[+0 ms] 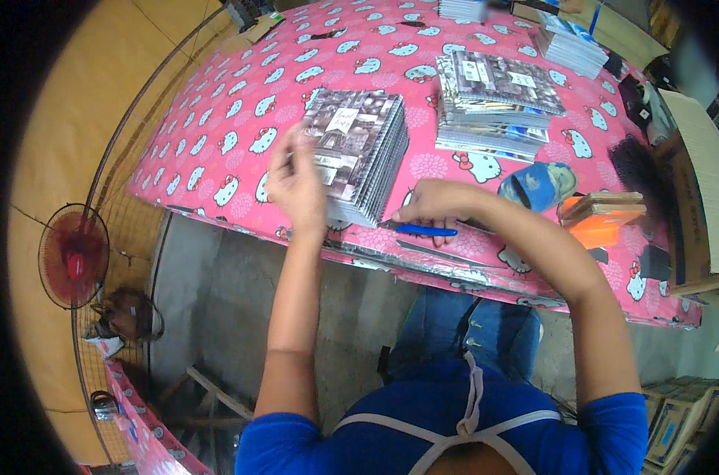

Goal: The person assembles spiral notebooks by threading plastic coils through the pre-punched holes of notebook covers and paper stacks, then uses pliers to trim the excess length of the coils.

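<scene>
A neat stack of spiral-bound notebooks (359, 142) with grey patterned covers stands near the front edge of the pink table. Beside its left side is my left hand (297, 186), fingers loosely bent and apart, the fingertips slightly blurred. Whether they touch the covers I cannot tell. At the stack's near right corner, my right hand (438, 202) is closed around a slim blue tool (426, 230) with a dark tip. That tip points left at the bottom of the stack; pen or cutter, I cannot make out.
Behind my right hand rises a second, less even notebook stack (498, 111). A blue slipper-shaped object (540, 186) and an orange block with a wooden top (601, 218) lie to the right. More books (571, 43) sit farther back. A cardboard box (696, 190) borders the right side; a red fan (74, 257) stands left.
</scene>
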`<state>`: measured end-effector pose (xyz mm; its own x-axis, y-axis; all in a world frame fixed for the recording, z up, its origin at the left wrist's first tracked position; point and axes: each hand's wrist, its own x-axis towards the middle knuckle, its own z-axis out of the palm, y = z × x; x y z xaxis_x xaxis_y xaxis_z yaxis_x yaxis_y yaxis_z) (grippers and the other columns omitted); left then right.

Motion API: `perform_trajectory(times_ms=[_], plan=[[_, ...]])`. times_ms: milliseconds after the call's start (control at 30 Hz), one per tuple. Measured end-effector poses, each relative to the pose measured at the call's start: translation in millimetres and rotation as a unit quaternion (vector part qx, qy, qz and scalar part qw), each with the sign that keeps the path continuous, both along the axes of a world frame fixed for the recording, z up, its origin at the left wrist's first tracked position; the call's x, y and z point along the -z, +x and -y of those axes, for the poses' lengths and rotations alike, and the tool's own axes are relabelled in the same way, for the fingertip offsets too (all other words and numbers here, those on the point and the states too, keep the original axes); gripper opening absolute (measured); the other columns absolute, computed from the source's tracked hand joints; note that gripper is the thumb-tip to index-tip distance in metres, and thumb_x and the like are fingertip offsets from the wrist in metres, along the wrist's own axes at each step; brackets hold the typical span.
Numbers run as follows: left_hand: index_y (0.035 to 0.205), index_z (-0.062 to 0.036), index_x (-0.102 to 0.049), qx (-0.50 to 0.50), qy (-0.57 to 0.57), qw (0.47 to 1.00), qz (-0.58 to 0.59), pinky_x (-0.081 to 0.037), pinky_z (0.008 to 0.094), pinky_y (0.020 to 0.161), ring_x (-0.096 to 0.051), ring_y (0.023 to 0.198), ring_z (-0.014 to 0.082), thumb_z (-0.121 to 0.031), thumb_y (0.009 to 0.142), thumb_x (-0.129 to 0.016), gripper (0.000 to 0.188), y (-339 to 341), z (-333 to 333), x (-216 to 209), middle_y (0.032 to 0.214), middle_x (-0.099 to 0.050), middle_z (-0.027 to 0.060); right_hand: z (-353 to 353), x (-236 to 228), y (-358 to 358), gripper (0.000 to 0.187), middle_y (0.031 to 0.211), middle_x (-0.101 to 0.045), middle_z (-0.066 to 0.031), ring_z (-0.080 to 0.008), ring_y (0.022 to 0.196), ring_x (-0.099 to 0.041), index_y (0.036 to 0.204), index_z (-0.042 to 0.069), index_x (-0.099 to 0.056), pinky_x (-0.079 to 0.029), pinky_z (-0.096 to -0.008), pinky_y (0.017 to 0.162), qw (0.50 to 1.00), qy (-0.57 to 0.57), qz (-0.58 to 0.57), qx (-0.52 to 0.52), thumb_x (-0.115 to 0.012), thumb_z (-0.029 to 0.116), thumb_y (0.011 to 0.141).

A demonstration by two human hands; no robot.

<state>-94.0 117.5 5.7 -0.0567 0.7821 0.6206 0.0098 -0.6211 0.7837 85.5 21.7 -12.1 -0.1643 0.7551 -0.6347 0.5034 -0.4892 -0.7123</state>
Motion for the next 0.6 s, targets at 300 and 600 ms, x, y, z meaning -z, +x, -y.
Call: perform_trajectory(times_ms=[300,600], plan=[[0.095,-0.0050,-0.056,0.183,-0.453,0.858,-0.156,-0.028,0.0202,0.032,-0.040,0.043,0.0048,-0.003,0.076,-0.055,0.019,-116,-35,59,0.067,-0.051,-0.0014,59,9,-25,0.046,0.102,-0.061,-0.0222,-0.0387,0.098,-0.059,0.097,-0.002,-0.065,-0.046,-0.0542,0.083,0.897,0.305,0.318,-0.030,-0.058,0.042,0.085],[0.097,-0.0003,-0.056,0.142,-0.437,0.868,-0.187,-0.028,0.0227,0.033,-0.039,0.042,0.0060,0.001,0.074,-0.053,0.023,-97,-8,61,0.067,-0.052,0.0012,76,35,8,0.045,0.104,-0.058,-0.0172,-0.0283,0.091,-0.061,0.104,0.002,-0.055,-0.049,-0.0420,0.074,0.939,0.284,-0.016,0.191,-0.060,0.044,0.088]])
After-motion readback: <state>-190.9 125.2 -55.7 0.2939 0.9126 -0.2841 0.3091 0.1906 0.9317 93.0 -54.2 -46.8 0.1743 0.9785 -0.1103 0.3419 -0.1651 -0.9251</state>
